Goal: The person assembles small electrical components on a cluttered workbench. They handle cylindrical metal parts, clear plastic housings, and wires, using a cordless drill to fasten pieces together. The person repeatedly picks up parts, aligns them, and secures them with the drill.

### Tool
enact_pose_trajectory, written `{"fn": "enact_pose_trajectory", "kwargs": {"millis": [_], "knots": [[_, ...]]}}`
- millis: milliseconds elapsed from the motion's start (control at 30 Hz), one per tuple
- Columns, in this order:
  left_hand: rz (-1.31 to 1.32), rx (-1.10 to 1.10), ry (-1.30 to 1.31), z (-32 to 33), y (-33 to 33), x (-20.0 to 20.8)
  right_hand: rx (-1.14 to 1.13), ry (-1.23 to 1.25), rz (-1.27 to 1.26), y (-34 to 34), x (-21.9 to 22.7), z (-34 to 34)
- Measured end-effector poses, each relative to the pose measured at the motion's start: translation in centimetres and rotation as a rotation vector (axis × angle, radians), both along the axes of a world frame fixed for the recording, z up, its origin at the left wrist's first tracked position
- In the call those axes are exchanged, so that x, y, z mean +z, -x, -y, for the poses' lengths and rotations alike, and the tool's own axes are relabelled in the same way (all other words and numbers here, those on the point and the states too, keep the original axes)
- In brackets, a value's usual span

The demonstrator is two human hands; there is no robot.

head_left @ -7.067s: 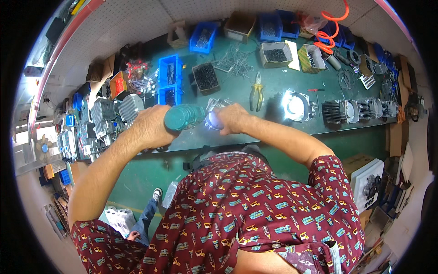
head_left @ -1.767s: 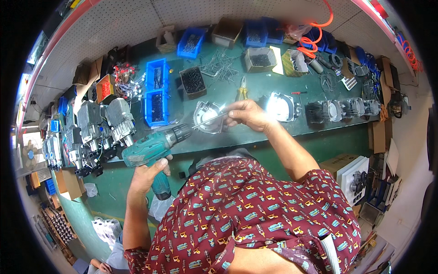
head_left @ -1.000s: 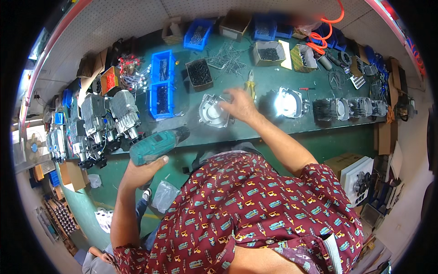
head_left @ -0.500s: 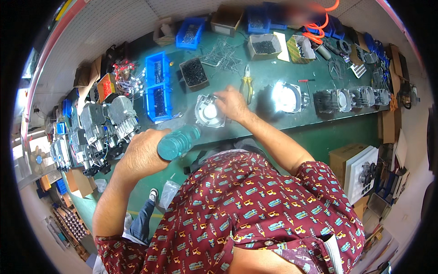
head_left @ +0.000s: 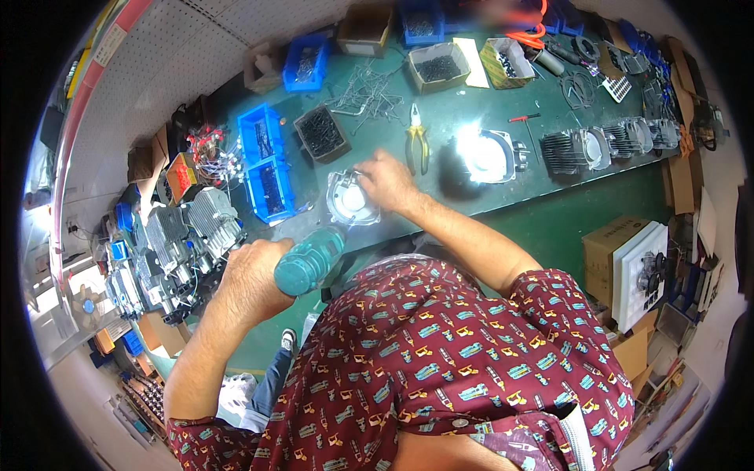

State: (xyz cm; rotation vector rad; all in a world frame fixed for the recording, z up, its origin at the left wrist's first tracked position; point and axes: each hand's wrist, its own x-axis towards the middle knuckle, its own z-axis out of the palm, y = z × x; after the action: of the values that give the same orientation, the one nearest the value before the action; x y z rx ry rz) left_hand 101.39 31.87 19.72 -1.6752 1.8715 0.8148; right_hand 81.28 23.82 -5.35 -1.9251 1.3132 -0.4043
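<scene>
In my left hand is a teal power screwdriver, its front end angled up toward the near edge of a round metal housing. Whether its tip touches the housing I cannot tell. My right hand grips the housing's far right rim, fingers bent over the edge. The housing lies on the green workbench near its front edge. Yellow-handled pliers rest just beyond my right hand.
Beyond the housing stand an open box of dark screws and blue bins. More finned metal housings line the bench to the right, near a red-handled T-shaped tool. Assembled motor units crowd the left. Cartons stand at lower right.
The view has shifted slightly. The screwdriver now tilts more steeply, with its front end close to the housing's near edge. My right hand keeps its hold on the rim.
</scene>
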Motion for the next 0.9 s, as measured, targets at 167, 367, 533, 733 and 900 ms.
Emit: {"fn": "enact_pose_trajectory", "kwargs": {"millis": [167,367,533,733,900], "knots": [[-0.138,0.167,0.075,-0.8,-0.4,0.2,0.010,0.041,0.031,-0.1,-0.2,0.2],[-0.172,0.145,0.159,-2.6,-0.8,0.0,0.029,0.103,0.094,-0.7,-1.3,-0.1],[-0.486,0.382,0.333,-4.7,-3.0,0.5,0.014,0.023,0.091,0.4,0.7,0.2],[-0.807,0.789,0.276,-7.3,-4.7,-4.7,-0.477,-0.378,0.695,4.4,3.6,0.0],[-0.929,0.770,0.179,-6.9,-4.0,-9.1,-0.683,-0.690,0.959,10.0,5.4,-3.8]]}}
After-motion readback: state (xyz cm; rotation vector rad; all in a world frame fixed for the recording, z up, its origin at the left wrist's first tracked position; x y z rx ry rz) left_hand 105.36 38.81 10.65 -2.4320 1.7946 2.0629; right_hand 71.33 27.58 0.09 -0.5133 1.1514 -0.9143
